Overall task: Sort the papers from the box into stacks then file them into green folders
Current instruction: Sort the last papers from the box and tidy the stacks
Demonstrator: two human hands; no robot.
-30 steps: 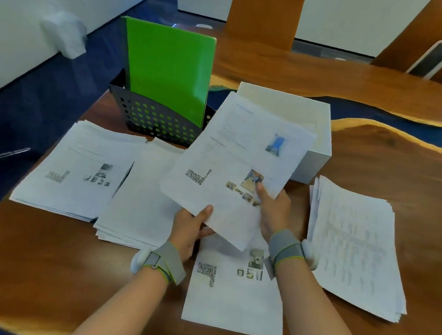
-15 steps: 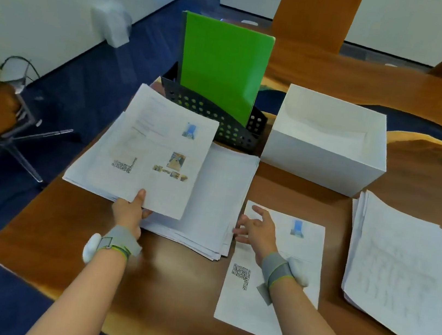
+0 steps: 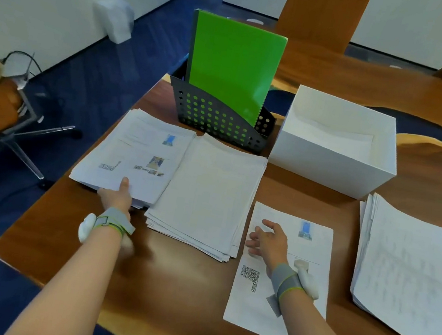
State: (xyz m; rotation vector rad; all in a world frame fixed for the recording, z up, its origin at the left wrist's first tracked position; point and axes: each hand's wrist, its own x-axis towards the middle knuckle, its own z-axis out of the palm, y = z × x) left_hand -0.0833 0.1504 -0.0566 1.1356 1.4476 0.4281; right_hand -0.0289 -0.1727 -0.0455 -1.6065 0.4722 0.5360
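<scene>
Since half a second ago the illustrated sheet [image 3: 141, 152] has come down: it now lies flat atop the far-left stack [image 3: 89, 176], no longer lifted above it. The left hand [image 3: 117, 197] has its thumb pressed on the sheet's near edge, fingers hidden under the paper, so it looks pinched on that sheet. The right hand [image 3: 267, 240] has barely shifted; it rests with fingers loosely spread, gripping nothing, on the single printed page [image 3: 258, 310] lying near the table's front.

Edges: the left stack sits close to the wooden table's [image 3: 167, 288] left edge, one corner just about at it. The middle stack [image 3: 210, 194] touches or slightly overlaps the left one. Bare wood lies open between the arms and along the near edge. The right stack [image 3: 404, 275] lies well apart, fanned and uneven.

Materials: glossy brown wood; matte white box [image 3: 326, 166], square-cornered, some paper still inside; smooth green folders [image 3: 233, 66] standing upright in a dark perforated file holder [image 3: 215, 120]. Grey straps with white pods on both wrists.
</scene>
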